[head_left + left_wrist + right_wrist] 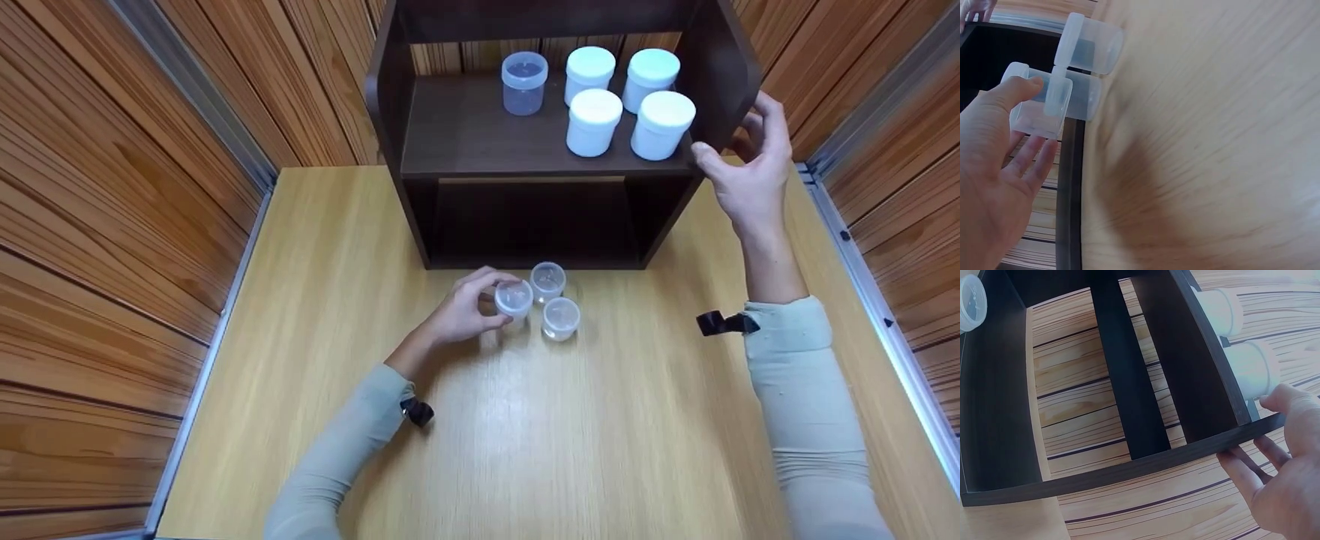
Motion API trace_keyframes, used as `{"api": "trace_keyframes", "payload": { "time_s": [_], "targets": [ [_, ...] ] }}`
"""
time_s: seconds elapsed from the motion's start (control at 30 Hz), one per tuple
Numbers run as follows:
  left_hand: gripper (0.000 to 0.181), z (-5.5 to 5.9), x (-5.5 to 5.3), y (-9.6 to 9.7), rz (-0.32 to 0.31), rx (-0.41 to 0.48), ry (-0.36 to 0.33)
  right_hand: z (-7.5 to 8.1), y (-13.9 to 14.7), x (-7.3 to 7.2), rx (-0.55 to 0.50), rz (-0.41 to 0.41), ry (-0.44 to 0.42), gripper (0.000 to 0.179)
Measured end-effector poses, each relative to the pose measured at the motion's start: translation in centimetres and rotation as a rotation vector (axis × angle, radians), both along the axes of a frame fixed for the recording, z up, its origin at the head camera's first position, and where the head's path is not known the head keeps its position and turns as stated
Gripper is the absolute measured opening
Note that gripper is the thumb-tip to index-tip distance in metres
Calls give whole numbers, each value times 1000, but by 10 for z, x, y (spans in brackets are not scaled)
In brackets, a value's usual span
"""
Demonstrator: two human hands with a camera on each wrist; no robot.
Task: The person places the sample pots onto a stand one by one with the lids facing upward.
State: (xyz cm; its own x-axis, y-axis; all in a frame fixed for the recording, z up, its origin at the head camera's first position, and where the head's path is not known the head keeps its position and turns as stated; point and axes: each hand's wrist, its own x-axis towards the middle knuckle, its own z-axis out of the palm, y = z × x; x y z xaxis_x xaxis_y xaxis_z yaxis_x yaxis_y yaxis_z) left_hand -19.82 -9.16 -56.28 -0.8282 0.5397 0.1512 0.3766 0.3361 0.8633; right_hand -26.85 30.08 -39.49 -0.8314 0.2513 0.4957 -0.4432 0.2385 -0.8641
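My left hand (pixel 466 309) grips a small translucent plastic jar (pixel 514 298) with a wide lid, thumb on one side and fingers on the other. In the left wrist view this jar (pixel 1039 115) is upright, its base higher off the table than those of two similar jars. Those two, a rear jar (pixel 547 280) and a front jar (pixel 561 319), stand just right of it. My right hand (pixel 759 169) holds the right side panel of a dark brown shelf (pixel 465 139). In the right wrist view its thumb and fingers lie on opposite sides of that panel (pixel 1185 449).
Several white lidded jars (pixel 595 124) stand in two rows on the right of the upper shelf board, close to my right thumb. Left of them is another translucent jar (pixel 523 90). Wood-plank walls (pixel 112 225) with metal edging flank the light wooden table (pixel 322 262).
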Motion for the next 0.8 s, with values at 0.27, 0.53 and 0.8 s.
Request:
{"api": "trace_keyframes", "payload": {
  "time_s": [0.27,0.53,0.8],
  "targets": [
    [57,12,-1,2,-2,19,39,0,-1,-1,0,-1,-17,61],
    [58,32,-3,2,14,49,68,4,-3,2,10,-18,-21,60],
    [57,59,-2,1,18,70,123,3,-8,4,-11,-31,-16,60]
  ]
}}
